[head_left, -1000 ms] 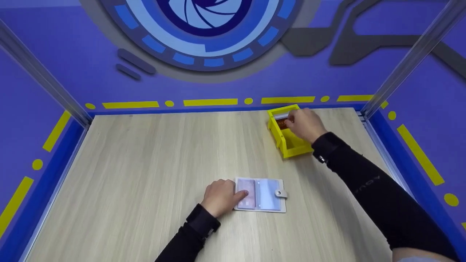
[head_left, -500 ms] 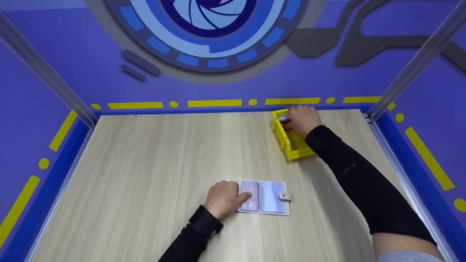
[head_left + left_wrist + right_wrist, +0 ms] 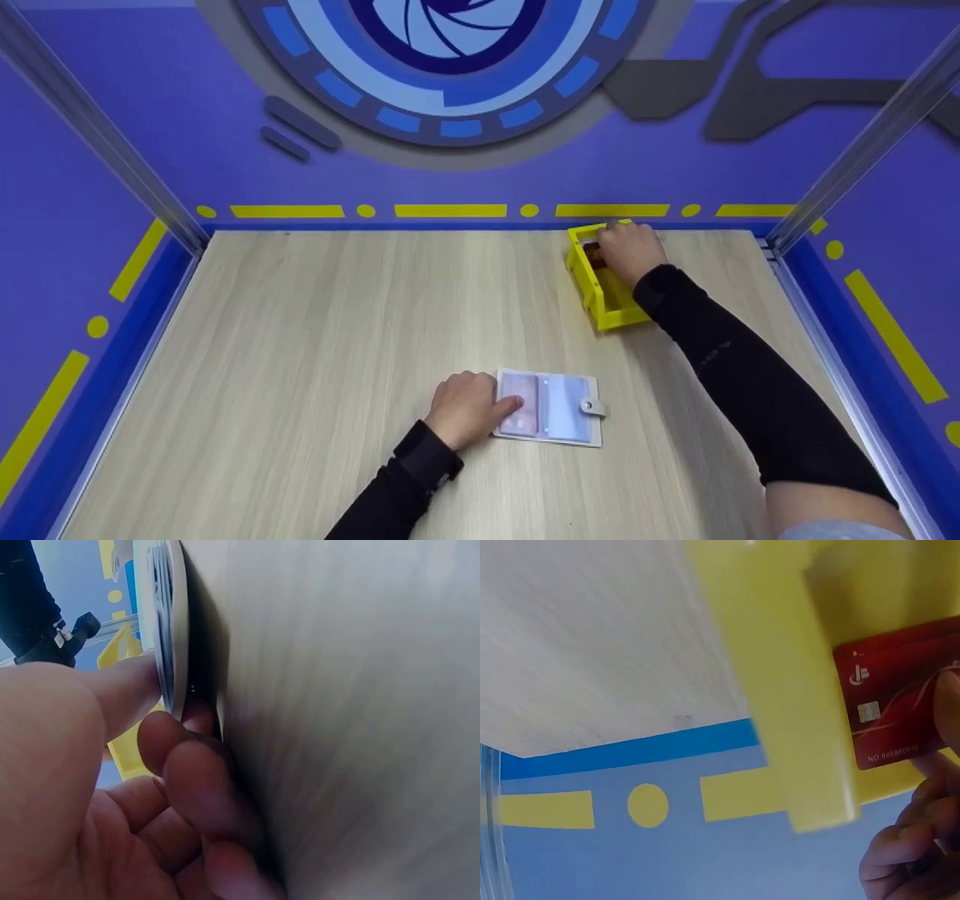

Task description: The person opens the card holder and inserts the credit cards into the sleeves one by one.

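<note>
An open white card holder (image 3: 570,409) with clear sleeves and a snap tab lies on the table. My left hand (image 3: 463,409) grips its left edge, thumb on top of the sleeve. From the left wrist view, curled fingers (image 3: 196,776) are at the underside of the holder (image 3: 181,630), its edge slightly raised from the table. My right hand (image 3: 631,250) reaches into a yellow bin (image 3: 587,283) at the back right. There it pinches a red bank card (image 3: 892,701) with a chip; the thumb covers the card's right part.
The wooden tabletop (image 3: 330,322) extends to the left of both hands. A blue patterned panel (image 3: 450,184) stands behind the table, close to the bin. Side panels and metal posts (image 3: 862,142) frame the table.
Inside the bin, my right hand has shifted slightly, and less of the bin's contents shows beside it. The left hand keeps its grip on the holder. The head view has shifted a little.
</note>
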`<move>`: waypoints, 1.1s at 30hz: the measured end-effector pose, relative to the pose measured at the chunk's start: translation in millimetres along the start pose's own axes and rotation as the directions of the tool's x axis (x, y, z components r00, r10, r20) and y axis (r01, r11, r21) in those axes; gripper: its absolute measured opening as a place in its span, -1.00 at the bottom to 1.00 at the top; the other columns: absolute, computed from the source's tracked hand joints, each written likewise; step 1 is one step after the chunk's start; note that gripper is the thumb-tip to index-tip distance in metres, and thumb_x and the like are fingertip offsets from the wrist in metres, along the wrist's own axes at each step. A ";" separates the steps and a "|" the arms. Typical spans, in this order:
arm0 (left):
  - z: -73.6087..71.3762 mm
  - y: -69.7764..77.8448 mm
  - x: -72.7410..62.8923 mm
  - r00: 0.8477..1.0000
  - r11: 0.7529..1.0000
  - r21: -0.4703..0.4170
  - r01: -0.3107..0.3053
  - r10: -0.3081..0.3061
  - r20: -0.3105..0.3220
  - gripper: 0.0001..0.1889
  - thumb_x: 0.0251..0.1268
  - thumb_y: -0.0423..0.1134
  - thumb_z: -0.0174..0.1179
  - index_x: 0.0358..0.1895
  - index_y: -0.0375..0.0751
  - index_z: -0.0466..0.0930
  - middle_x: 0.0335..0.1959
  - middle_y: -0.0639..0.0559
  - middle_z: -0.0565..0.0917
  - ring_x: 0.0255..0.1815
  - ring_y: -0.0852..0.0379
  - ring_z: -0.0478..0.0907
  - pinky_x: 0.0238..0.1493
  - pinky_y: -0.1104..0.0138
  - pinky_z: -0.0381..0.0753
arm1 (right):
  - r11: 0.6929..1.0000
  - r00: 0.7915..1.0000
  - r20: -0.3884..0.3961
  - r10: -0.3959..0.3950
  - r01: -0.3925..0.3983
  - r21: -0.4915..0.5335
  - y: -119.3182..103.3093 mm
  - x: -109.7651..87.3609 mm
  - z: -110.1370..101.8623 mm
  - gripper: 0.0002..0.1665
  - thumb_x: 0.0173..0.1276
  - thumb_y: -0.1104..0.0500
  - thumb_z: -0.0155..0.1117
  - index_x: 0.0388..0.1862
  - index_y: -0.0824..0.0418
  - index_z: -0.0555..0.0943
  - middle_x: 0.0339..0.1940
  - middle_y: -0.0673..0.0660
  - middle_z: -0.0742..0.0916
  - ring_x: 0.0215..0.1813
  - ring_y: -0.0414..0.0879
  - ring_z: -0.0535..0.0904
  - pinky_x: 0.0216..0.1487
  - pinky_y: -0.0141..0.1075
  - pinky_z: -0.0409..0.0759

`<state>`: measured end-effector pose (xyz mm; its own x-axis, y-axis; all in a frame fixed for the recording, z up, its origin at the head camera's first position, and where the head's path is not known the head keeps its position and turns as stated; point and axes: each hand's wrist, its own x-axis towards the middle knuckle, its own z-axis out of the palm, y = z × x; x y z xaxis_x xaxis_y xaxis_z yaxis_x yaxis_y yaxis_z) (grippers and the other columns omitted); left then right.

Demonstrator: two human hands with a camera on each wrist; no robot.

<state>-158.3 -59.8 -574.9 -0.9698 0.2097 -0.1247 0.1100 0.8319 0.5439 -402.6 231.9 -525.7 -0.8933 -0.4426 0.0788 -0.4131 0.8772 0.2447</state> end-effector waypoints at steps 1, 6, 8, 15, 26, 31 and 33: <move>0.1 0.0 0.0 1.000 1.000 0.000 0.001 -0.001 0.001 -0.42 0.46 0.20 0.42 -0.61 0.03 0.36 -0.63 0.20 0.30 -0.60 0.18 0.25 -0.54 0.30 0.19 | 1.000 1.000 0.001 0.006 -0.006 0.008 0.6 -0.5 -1.1 -0.75 0.67 0.17 0.36 0.01 0.38 0.75 -0.22 0.34 0.80 -0.24 0.25 0.75 -0.11 0.13 0.80; 0.4 0.3 -0.4 1.000 1.000 -0.002 -0.001 0.001 0.007 -0.42 0.46 0.20 0.42 -0.61 0.04 0.36 -0.63 0.19 0.31 -0.60 0.18 0.26 -0.54 0.30 0.20 | 0.998 0.998 -0.040 0.041 -0.040 0.047 3.6 -7.0 -9.0 -0.74 0.67 0.17 0.35 0.04 0.38 0.76 -0.19 0.34 0.81 -0.24 0.24 0.74 -0.09 0.12 0.80; 0.1 0.5 -0.7 1.000 1.000 -0.001 -0.002 0.002 0.008 -0.42 0.46 0.20 0.43 -0.61 0.04 0.35 -0.63 0.19 0.31 -0.59 0.17 0.27 -0.53 0.29 0.20 | 0.998 0.995 -0.091 0.035 -0.030 0.063 4.7 -10.6 -12.9 -0.72 0.67 0.14 0.37 0.04 0.38 0.76 -0.19 0.34 0.80 -0.27 0.23 0.74 -0.12 0.11 0.80; -0.2 -0.1 0.3 1.000 1.000 -0.021 0.007 -0.006 0.026 -0.46 0.48 0.18 0.42 -0.58 0.02 0.41 -0.63 0.20 0.31 -0.60 0.18 0.26 -0.53 0.30 0.22 | 0.959 0.953 -0.290 0.093 -0.007 0.283 7.6 -36.5 -38.3 -0.71 0.71 0.16 0.31 -0.12 0.39 0.76 -0.33 0.26 0.70 -0.43 0.13 0.59 -0.35 -0.06 0.59; -2.7 -2.9 0.8 1.000 1.000 0.006 -0.003 0.003 0.012 -0.42 0.47 0.18 0.42 -0.61 0.05 0.32 -0.62 0.19 0.29 -0.58 0.14 0.28 -0.51 0.20 0.27 | 0.476 0.955 0.232 0.184 -0.293 0.829 -57.3 -110.2 -73.9 -0.64 0.81 0.09 0.08 0.24 0.27 0.71 -0.02 0.23 0.76 -0.15 0.05 0.61 -0.16 -0.15 0.64; -1.3 -0.7 -0.8 1.000 1.000 0.001 0.010 -0.010 0.028 -0.42 0.48 0.20 0.41 -0.60 0.04 0.35 -0.63 0.18 0.32 -0.59 0.13 0.29 -0.52 0.25 0.23 | 0.406 0.904 0.424 0.058 -0.409 0.817 -92.8 -145.5 -55.0 -0.71 0.71 0.09 0.19 -0.06 0.18 0.80 -0.32 0.10 0.68 -0.36 -0.08 0.52 -0.36 -0.29 0.50; -0.4 0.9 -1.5 0.999 1.000 -0.009 0.011 -0.011 0.035 -0.43 0.49 0.20 0.40 -0.59 0.04 0.36 -0.63 0.18 0.32 -0.59 0.14 0.29 -0.52 0.26 0.22 | 0.444 0.890 0.453 0.056 -0.429 0.787 -101.6 -155.7 -45.9 -0.73 0.66 0.10 0.23 -0.18 0.17 0.81 -0.40 0.04 0.64 -0.40 -0.11 0.51 -0.37 -0.29 0.46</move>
<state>-156.8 -59.6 -573.9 -0.9626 0.2189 -0.1597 0.0974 0.8295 0.5499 -213.5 203.1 -518.5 -0.8983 -0.2602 -0.3541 0.0602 0.7254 -0.6857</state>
